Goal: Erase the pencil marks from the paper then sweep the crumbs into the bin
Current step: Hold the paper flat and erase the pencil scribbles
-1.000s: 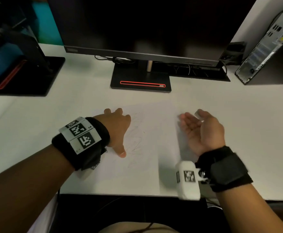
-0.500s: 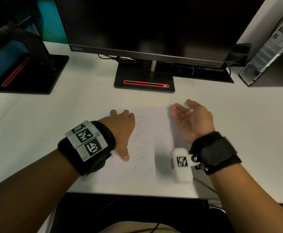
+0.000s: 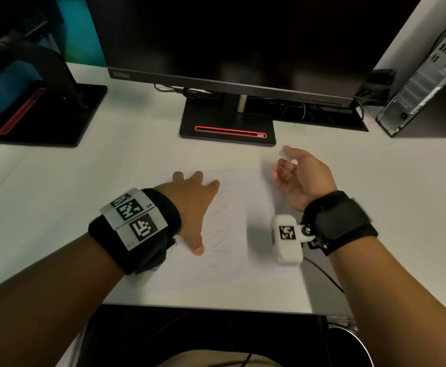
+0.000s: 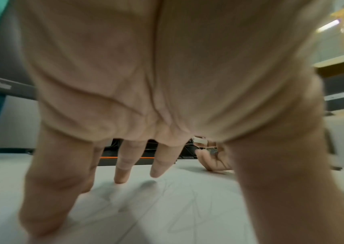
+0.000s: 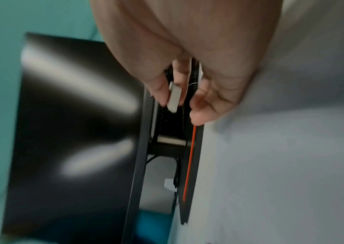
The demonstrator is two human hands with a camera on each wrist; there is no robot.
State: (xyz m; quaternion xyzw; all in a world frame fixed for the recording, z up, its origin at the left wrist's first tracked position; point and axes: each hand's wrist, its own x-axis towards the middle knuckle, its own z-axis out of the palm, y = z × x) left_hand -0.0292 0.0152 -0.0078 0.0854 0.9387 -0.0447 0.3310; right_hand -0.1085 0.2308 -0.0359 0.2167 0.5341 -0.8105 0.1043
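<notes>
The left hand (image 3: 190,205) lies spread flat on the paper (image 3: 227,260) (thin, prone to slide), marks (image 3: 220,229) just right. The right hand (image 3: 300,176) pinches the small, stiff eraser (image 3: 285,152) by its sides.

Head view: high, facing forward and down over the desk (image 3: 57,207), both hands well in frame. Left wrist view: very close under the left hand (image 4: 166,74), low over the paper (image 4: 166,206), facing the monitor base (image 4: 141,161). Right wrist view: close along the right hand (image 5: 198,57), rolled sideways (blurred). All three share the monitor base's red strip (image 3: 229,132).
</notes>
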